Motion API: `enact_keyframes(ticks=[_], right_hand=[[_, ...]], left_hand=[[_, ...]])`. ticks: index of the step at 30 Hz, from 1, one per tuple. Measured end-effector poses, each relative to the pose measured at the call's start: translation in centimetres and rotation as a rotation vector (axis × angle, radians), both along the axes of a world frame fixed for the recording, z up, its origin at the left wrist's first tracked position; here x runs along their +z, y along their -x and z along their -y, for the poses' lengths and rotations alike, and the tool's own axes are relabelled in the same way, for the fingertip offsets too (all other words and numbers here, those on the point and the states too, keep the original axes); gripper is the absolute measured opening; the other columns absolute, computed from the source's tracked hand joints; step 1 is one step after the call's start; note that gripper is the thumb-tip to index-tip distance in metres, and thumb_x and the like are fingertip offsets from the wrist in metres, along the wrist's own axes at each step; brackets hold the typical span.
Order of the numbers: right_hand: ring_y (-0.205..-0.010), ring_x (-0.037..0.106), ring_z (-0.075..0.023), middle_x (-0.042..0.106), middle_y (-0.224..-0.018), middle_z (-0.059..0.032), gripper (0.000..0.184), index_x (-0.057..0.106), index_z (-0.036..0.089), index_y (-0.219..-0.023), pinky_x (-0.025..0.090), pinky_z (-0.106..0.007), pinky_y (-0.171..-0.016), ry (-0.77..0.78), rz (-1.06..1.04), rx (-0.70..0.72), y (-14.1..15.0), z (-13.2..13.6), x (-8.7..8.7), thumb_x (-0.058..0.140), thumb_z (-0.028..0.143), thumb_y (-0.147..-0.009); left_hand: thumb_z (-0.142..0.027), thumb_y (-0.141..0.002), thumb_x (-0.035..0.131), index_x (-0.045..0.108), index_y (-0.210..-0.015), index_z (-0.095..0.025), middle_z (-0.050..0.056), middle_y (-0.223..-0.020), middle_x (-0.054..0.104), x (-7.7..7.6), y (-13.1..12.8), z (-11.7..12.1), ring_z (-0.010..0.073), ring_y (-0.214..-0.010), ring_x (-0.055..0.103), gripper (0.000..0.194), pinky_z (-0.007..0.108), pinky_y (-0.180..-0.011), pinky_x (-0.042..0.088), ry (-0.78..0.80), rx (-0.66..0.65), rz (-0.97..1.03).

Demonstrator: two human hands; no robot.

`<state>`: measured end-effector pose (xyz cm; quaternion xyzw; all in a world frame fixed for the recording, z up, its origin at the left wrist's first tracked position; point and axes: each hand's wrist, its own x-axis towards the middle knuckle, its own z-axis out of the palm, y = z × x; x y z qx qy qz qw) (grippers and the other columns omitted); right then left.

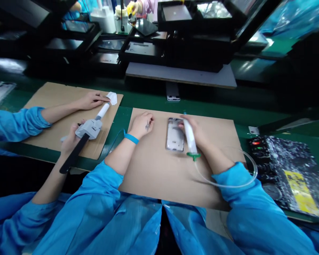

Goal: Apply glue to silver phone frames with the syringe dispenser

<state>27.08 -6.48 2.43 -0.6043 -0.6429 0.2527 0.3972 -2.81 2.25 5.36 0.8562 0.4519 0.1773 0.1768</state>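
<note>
My right hand (pixel 195 131) is wrapped round a white glue syringe (pixel 190 136) with a green end cap and a clear hose, its tip held over a silver phone frame (pixel 174 134). The frame lies flat on a brown cardboard mat (pixel 154 170). My left hand (pixel 143 124) rests on the mat just left of the frame, fingers curled into a loose fist with nothing visible in them. A blue band circles that wrist.
A co-worker at my left holds a grey dispensing gun (pixel 89 128) over a second cardboard mat (pixel 55 95), with a white scrap (pixel 112 98) by the other hand. A control box (pixel 266 156) sits at the right. Black fixtures (pixel 191 35) line the far side of the green bench.
</note>
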Motion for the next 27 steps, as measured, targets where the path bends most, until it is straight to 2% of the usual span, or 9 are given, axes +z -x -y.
enact_keyframes(ticks=[4, 7, 10, 14, 17, 19, 21, 23, 27], right_hand=[[-0.064, 0.059, -0.0236, 0.067, -0.072, 0.0012, 0.034, 0.075, 0.033, -0.102, 0.051, -0.042, -0.076, 0.034, -0.022, -0.587, -6.8, -3.3, 1.3, 0.093, 0.029, -0.073], [-0.059, 0.039, -0.0211, 0.041, -0.058, 0.0088, 0.041, 0.056, 0.035, -0.083, 0.042, -0.048, -0.079, 0.025, -0.007, -0.831, -10.7, -4.5, 2.2, 0.084, 0.01, -0.067], [-0.07, 0.044, -0.026, 0.028, -0.068, 0.0104, 0.057, 0.035, 0.037, -0.08, 0.037, -0.054, -0.09, -0.002, 0.028, -0.98, -11.5, -5.1, 2.5, 0.081, 0.007, -0.066], [-0.08, 0.048, -0.0298, 0.031, -0.077, 0.0075, 0.06, 0.033, 0.036, -0.083, 0.035, -0.056, -0.096, -0.019, 0.04, -0.857, -7.9, -7.5, 1.6, 0.089, 0.017, -0.068], [-0.08, 0.048, -0.0287, 0.037, -0.076, 0.0074, 0.078, 0.035, 0.037, -0.085, 0.039, -0.055, -0.092, 0.023, -0.012, -0.689, -3.3, -10.6, 0.5, 0.105, 0.028, -0.052], [-0.088, 0.053, -0.0332, 0.034, -0.076, 0.0085, 0.093, 0.03, 0.037, -0.087, 0.039, -0.059, -0.098, 0.023, -0.037, -0.666, -0.4, -12.6, 0.2, 0.112, 0.039, -0.044], [-0.1, 0.058, -0.0403, 0.035, -0.076, 0.0081, 0.097, 0.026, 0.037, -0.087, 0.035, -0.066, -0.106, 0.014, -0.056, -0.677, 1.6, -13.9, 0.4, 0.112, 0.053, -0.046], [-0.107, 0.062, -0.0472, 0.039, -0.072, 0.0053, 0.095, 0.026, 0.038, -0.085, 0.032, -0.072, -0.109, 0.025, -0.075, -0.685, 2.5, -14.4, 1.1, 0.111, 0.059, -0.049], [-0.118, 0.067, -0.0609, 0.054, -0.073, -0.0077, 0.089, 0.031, 0.039, -0.081, 0.038, -0.077, -0.102, 0.087, -0.089, -0.655, 1.7, -13.0, 2.9, 0.11, 0.044, -0.04]], left_hand=[[-0.016, -0.098, 0.059, 0.074, -0.104, -0.019, 0.014, -0.111, 0.077, -0.1, -0.5, 0.3, 0.0313, -0.104, 0.074, 0.016, 0.044, -0.093, 0.057, 0.001, -0.003, -0.035], [-0.015, -0.099, 0.058, 0.073, -0.105, -0.018, 0.014, -0.112, 0.077, -0.3, -0.7, 0.3, 0.0317, -0.106, 0.074, 0.017, 0.045, -0.094, 0.057, 0.007, -0.004, -0.051], [-0.015, -0.098, 0.058, 0.073, -0.106, -0.017, 0.016, -0.115, 0.077, -0.4, -1.0, 0.5, 0.0332, -0.108, 0.074, 0.017, 0.046, -0.095, 0.056, 0.014, -0.009, -0.058], [-0.015, -0.096, 0.061, 0.073, -0.106, -0.016, 0.018, -0.115, 0.077, -0.5, -1.3, 1.1, 0.0351, -0.109, 0.075, 0.016, 0.048, -0.096, 0.057, 0.021, -0.046, -0.057], [-0.016, -0.096, 0.063, 0.074, -0.105, -0.017, 0.017, -0.114, 0.078, -0.4, -1.4, 1.5, 0.0343, -0.111, 0.076, 0.014, 0.048, -0.1, 0.058, 0.016, -0.098, -0.059], [-0.016, -0.096, 0.063, 0.074, -0.103, -0.018, 0.015, -0.113, 0.079, -0.4, -1.3, 1.7, 0.0324, -0.113, 0.077, 0.013, 0.046, -0.103, 0.059, 0.01, -0.128, -0.063], [-0.016, -0.096, 0.064, 0.073, -0.1, -0.02, 0.013, -0.111, 0.08, -0.4, -1.2, 1.9, 0.0306, -0.112, 0.078, 0.011, 0.044, -0.102, 0.06, 0.005, -0.144, -0.068], [-0.017, -0.096, 0.064, 0.073, -0.098, -0.022, 0.012, -0.109, 0.081, -0.4, -1.1, 2.0, 0.0296, -0.11, 0.079, 0.009, 0.043, -0.101, 0.06, 0.002, -0.149, -0.073], [-0.02, -0.098, 0.066, 0.073, -0.098, -0.023, 0.011, -0.11, 0.082, -0.4, -1.0, 2.2, 0.0298, -0.111, 0.08, 0.008, 0.043, -0.101, 0.062, -0.001, -0.152, -0.082]])
